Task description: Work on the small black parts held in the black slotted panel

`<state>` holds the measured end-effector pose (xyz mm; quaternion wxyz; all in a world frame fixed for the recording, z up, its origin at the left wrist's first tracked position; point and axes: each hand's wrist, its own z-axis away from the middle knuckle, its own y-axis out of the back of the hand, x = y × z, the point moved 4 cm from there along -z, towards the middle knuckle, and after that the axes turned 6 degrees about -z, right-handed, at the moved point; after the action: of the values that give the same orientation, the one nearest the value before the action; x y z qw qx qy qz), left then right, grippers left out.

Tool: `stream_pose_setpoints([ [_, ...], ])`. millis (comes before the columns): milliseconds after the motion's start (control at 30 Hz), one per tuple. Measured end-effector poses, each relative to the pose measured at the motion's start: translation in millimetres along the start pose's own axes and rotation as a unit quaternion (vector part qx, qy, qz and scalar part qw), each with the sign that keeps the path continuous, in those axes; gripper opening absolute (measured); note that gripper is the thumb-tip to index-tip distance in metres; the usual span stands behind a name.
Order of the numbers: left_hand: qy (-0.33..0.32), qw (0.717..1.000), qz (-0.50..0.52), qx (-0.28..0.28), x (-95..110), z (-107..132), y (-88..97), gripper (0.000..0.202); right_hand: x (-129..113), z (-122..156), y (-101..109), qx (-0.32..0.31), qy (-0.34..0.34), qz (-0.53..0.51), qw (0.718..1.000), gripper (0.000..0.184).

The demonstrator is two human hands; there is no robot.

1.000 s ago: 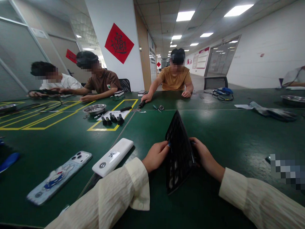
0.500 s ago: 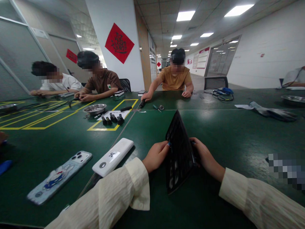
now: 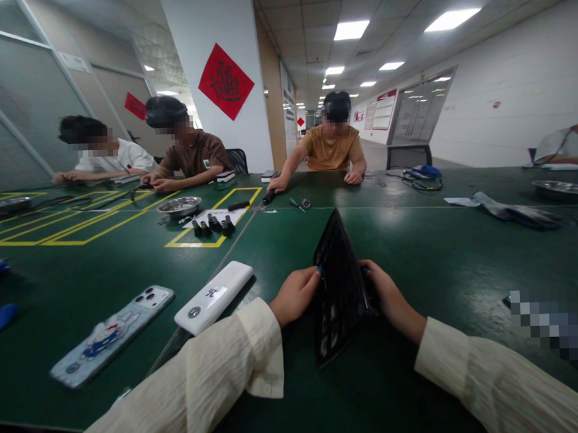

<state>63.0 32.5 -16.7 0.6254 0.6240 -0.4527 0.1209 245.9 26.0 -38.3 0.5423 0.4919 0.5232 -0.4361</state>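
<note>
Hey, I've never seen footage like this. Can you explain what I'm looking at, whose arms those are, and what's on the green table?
There is no machine here. The picture comes from a camera worn on a person's head, looking forward and down, so the two cream sleeves at the bottom are that person's own arms. The left hand and right hand grip what looks like a black keyboard, stood on edge on the green table. To its left lie a white power bank and a phone in a rabbit case. Farther off is a metal bowl, with other people seated beyond.
</note>
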Motion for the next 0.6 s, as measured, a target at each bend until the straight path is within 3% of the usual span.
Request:
stream_pose_setpoints([
  [600, 0.000, 1.000, 0.015, -0.004, -0.2, 0.7, 0.3, 0.038, 3.8, -0.7, 0.1, -0.006, -0.008, -0.012, 1.000, 0.029],
])
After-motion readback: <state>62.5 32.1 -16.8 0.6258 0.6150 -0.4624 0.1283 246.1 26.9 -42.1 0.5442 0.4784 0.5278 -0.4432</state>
